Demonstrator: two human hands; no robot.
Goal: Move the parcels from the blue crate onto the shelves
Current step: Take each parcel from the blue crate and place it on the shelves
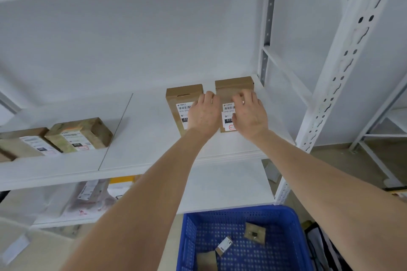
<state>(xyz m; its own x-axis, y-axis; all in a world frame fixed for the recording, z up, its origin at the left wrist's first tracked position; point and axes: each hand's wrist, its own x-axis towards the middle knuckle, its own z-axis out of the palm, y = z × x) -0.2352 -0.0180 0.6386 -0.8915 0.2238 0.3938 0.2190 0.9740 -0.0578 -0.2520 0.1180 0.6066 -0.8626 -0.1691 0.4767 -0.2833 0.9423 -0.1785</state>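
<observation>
Your left hand (204, 114) lies on the left parcel (179, 103), its fingers curled over that box's right edge at the narrow gap between the two boxes. Your right hand (250, 114) sits on top of the right parcel (233, 86), fingers bent against the cardboard and thumb across the label; you cannot tell whether it grips the box or only presses on it. Both parcels lie flat, side by side and just apart, on the white shelf (143, 138) under your hands. Just beyond your right hand stands the perforated white post (343, 61). Well off past your left hand, two more boxes (79, 135) lie on the same shelf. Below your forearms, the blue crate (275, 215) holds three small parcels (255, 232).
</observation>
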